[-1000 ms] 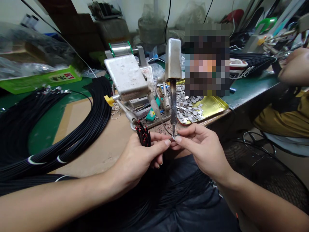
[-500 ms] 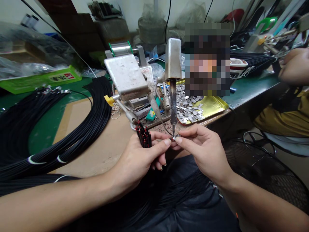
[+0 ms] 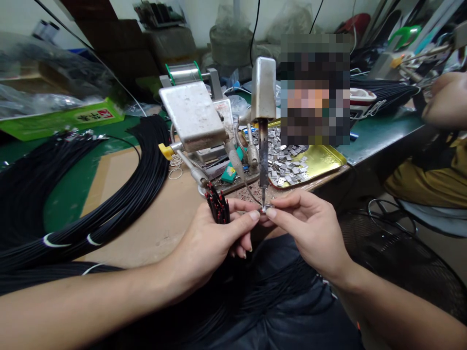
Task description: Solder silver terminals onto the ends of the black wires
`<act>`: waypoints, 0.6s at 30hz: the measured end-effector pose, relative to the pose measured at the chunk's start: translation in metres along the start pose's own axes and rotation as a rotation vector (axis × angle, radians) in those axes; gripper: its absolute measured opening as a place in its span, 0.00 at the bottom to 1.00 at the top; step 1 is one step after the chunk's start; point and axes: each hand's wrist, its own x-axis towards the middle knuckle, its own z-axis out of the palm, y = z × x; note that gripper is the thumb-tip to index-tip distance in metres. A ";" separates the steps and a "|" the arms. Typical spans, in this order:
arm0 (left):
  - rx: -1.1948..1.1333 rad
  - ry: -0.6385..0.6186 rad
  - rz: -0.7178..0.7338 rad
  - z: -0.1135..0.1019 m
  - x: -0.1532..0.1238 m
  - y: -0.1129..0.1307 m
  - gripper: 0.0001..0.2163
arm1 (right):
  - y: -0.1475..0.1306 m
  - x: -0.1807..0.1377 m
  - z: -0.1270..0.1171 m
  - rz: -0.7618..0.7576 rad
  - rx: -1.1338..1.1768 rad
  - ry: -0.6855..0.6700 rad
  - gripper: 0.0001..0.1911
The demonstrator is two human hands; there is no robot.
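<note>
My left hand (image 3: 215, 240) grips a bundle of black wires with red tips (image 3: 218, 206) and its thumb and forefinger pinch one wire end up to a small metal piece (image 3: 267, 209). That piece is pinched between the fingertips of my right hand (image 3: 310, 228). Both meet directly under the tip of a fixed soldering iron (image 3: 263, 165), which hangs from a metal housing (image 3: 264, 87). A thin solder wire feed (image 3: 251, 192) slants in from the left to the same spot.
A yellow tray (image 3: 324, 160) holds several small metal pieces behind the iron. Long black cable bundles (image 3: 109, 204) lie on the left of the bench. A green box (image 3: 62, 119) sits at the back left. Another person's arm (image 3: 445, 104) works at the right.
Hardly anything moved. My hands stay under the iron tip, and the view has shifted very slightly.
</note>
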 end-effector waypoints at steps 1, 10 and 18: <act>0.005 -0.003 0.001 0.000 0.000 0.000 0.13 | 0.001 0.000 0.000 0.002 -0.006 -0.002 0.10; 0.025 -0.001 0.005 0.001 -0.001 -0.001 0.12 | -0.002 0.000 0.000 0.026 -0.041 -0.041 0.10; -0.007 -0.111 -0.006 0.004 -0.005 -0.004 0.15 | -0.037 0.005 -0.033 0.043 -0.387 -0.312 0.07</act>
